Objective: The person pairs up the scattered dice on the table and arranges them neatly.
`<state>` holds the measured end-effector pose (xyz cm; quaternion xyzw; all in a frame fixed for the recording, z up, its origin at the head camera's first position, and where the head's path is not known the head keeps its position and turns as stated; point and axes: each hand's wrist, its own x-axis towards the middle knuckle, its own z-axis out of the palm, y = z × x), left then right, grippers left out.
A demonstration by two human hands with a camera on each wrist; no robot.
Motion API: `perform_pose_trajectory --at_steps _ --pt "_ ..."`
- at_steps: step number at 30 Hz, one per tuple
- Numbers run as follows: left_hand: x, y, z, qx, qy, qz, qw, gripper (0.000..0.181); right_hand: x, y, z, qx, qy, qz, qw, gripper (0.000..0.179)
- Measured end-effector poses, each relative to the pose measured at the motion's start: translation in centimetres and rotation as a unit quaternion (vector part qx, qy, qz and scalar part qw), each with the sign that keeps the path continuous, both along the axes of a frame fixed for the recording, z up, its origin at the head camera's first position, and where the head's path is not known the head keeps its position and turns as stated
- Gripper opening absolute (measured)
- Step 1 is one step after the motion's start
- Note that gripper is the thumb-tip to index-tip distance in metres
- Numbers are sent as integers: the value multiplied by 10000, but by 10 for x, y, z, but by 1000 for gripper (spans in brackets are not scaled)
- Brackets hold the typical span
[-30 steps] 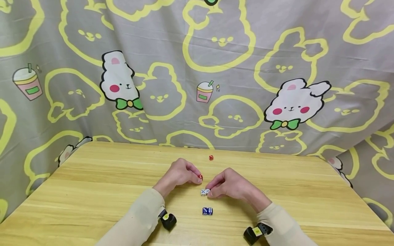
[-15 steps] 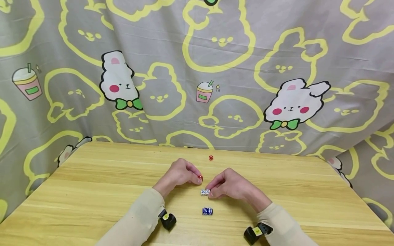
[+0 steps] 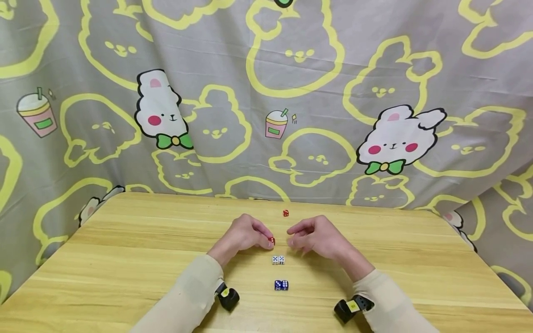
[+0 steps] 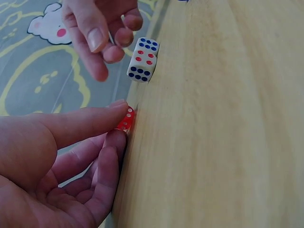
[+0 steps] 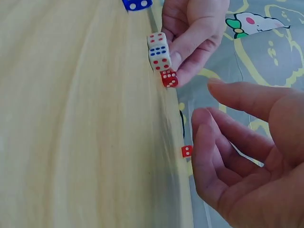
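My left hand pinches a red die between thumb and index finger, low at the table top. My right hand is just to the right of it, thumb and fingers parted with nothing between them. A second red die lies farther back on the table, beyond both hands. Two white dice sit side by side in front of the hands. Nearer to me, two blue dice stand together in the same way.
The wooden table reaches back to a grey curtain with yellow outlines and rabbit prints. Black camera mounts sit on both wrists, the left mount and the right mount, close over the table.
My right hand has let go of the right white die and moved back and slightly right, its fingers parting. The left hand stays in place with the red die.
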<state>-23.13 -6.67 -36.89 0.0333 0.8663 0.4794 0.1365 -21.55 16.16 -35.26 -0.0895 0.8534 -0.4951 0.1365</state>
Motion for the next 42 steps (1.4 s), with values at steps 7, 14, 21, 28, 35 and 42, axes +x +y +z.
perform_pose_trajectory --at_steps 7,14,21,28,35,42 --pt "1 0 -2 3 11 7 10000 16 -12 0 0 295 243 -495 9980 36" --pt "1 0 -3 -5 27 13 10000 16 -30 1 0 502 454 -634 9957 41" --pt "2 -2 -4 0 38 42 10000 16 -42 0 -4 411 470 -720 9954 36" --pt "2 -1 -4 117 10 -27 9999 16 -54 2 -10 461 449 -844 9944 34" --pt "1 0 -2 129 17 -45 9999 16 -66 2 -10 908 677 -823 9902 35" --pt "1 -1 -1 112 29 -27 9999 15 -74 -4 -10 1099 619 -810 9887 35"
